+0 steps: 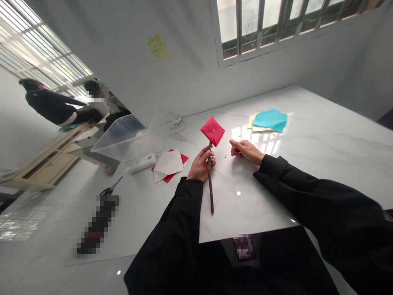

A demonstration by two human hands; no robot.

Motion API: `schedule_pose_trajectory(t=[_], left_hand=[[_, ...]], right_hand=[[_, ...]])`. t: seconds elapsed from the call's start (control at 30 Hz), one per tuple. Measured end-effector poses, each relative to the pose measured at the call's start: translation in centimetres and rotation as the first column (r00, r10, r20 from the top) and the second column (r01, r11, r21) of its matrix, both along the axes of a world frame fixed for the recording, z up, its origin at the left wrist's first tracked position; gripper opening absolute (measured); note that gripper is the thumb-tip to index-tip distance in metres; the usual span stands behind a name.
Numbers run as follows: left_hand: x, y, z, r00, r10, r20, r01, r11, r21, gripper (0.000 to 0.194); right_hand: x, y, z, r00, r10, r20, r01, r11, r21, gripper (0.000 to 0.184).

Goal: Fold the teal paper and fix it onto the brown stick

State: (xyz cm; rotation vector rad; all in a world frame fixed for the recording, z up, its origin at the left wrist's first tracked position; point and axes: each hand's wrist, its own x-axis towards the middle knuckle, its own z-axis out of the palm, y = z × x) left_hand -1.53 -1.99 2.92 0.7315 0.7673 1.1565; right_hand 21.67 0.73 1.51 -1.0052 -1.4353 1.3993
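Note:
My left hand (pixel 202 164) is wrapped round a thin brown stick (pixel 210 184). At the stick's top sits a folded red paper pinwheel (pixel 211 137), with a small silvery pin head (pixel 214 131) at its middle. To the right of the pinwheel, and apart from it, my right hand (pixel 245 151) is closed with the thumb laid against the curled fingers. What those fingers hold, if anything, is hidden. A tiny shiny piece (pixel 225 156) lies on the white table (pixel 227 213) between the hands.
Left of my left hand lie white and red paper sheets (pixel 168 164), a white oblong device (pixel 141 163) and a clear plastic bin (pixel 125 139). Scissors (pixel 111 188) lie further left. Blue and yellow papers (pixel 270 120) are at the back right. Two people sit at the far left.

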Motion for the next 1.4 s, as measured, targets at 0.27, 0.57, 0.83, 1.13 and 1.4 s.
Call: schedule_pose_trajectory(t=[0.27,0.57,0.83,1.13,1.4], left_hand=[[0.3,0.0,-0.2,0.996,-0.057,-0.065,0.058,0.998,0.013,0.055],[0.5,0.0,-0.3,0.973,-0.137,-0.188,0.150,0.987,0.060,0.056],[0.4,0.0,-0.4,0.948,-0.190,-0.257,0.218,0.972,0.088,0.060],[0.4,-0.1,-0.4,0.949,-0.191,-0.250,0.218,0.972,0.084,0.055],[0.3,0.0,-0.5,0.958,-0.179,-0.225,0.199,0.978,0.067,0.057]], right_hand=[[0.0,0.3,-0.3,0.983,-0.046,-0.178,0.043,0.999,-0.020,0.068],[0.9,1.4,-0.9,0.950,-0.288,-0.119,0.296,0.954,0.057,0.058],[1.8,2.3,-1.6,0.918,-0.395,-0.030,0.395,0.909,0.134,0.057],[1.6,1.5,-0.7,0.957,-0.289,-0.011,0.289,0.951,0.114,0.063],[1.5,1.6,-0.7,0.955,-0.285,-0.082,0.292,0.952,0.095,0.047]])
